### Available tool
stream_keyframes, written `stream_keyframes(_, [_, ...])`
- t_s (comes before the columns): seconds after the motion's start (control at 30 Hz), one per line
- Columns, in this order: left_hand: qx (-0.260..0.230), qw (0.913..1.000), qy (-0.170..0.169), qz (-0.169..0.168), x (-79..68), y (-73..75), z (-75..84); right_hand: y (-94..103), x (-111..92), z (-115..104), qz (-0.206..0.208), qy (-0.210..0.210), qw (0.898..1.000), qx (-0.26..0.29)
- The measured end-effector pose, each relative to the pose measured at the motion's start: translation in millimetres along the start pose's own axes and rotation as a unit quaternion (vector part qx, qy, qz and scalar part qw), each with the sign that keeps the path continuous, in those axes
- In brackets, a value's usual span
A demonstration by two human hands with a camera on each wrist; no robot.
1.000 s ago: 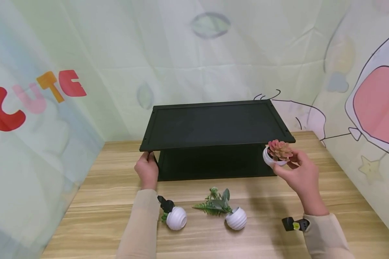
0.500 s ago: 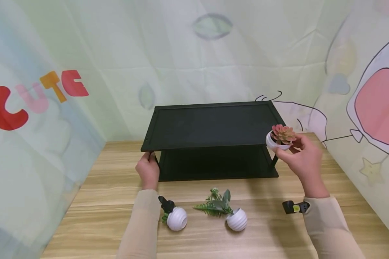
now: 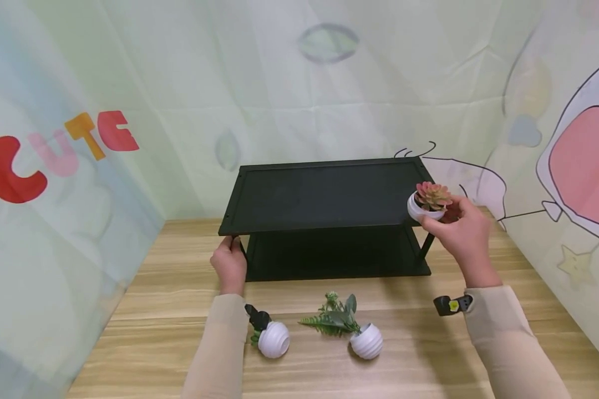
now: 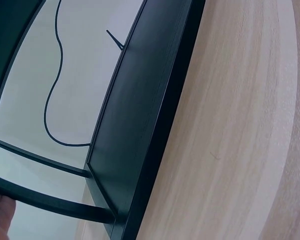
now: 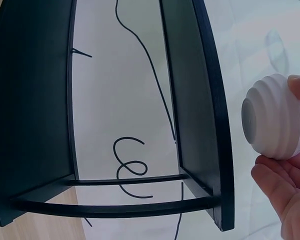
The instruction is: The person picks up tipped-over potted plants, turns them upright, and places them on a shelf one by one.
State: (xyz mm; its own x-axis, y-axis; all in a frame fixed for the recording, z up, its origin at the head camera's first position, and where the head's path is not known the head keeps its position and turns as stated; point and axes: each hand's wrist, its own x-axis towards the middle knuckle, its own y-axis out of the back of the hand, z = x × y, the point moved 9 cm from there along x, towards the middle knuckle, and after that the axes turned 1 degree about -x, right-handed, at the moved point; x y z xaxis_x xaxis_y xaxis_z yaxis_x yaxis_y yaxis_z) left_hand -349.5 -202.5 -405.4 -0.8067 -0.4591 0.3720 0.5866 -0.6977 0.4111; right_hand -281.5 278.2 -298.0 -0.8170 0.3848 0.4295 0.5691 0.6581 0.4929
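A black two-tier shelf (image 3: pixel 324 194) stands on the wooden table. My left hand (image 3: pixel 229 267) grips its front left post just under the top board; in the left wrist view only the fingertips (image 4: pixel 2 207) show on that post. My right hand (image 3: pixel 463 238) holds a white ribbed pot with a pink-green succulent (image 3: pixel 433 197) between thumb and fingers. This potted succulent is upright in front of the top board's right end. In the right wrist view the pot's base (image 5: pixel 248 122) faces sideways, apart from the board's edge.
Two more white pots lie tipped over on the table (image 3: pixel 155 310) in front of the shelf. One holds green leaves and fern (image 3: pixel 336 316); the other pot (image 3: pixel 274 339) lies beside my left sleeve, its plant partly hidden by a black wrist device (image 3: pixel 258 317). Printed cloth hangs behind.
My right hand has raised the potted succulent from below the top board's front edge to above it, then moved slightly left. My left hand keeps its grip on the post.
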Motion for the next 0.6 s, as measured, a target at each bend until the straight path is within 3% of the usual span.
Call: stream_keyframes(0.6, [0.003,0.9999,-0.014,0.004,-1.1,0.7,1.3,-16.8,23,9,-0.037,-0.015,0.999,-0.023])
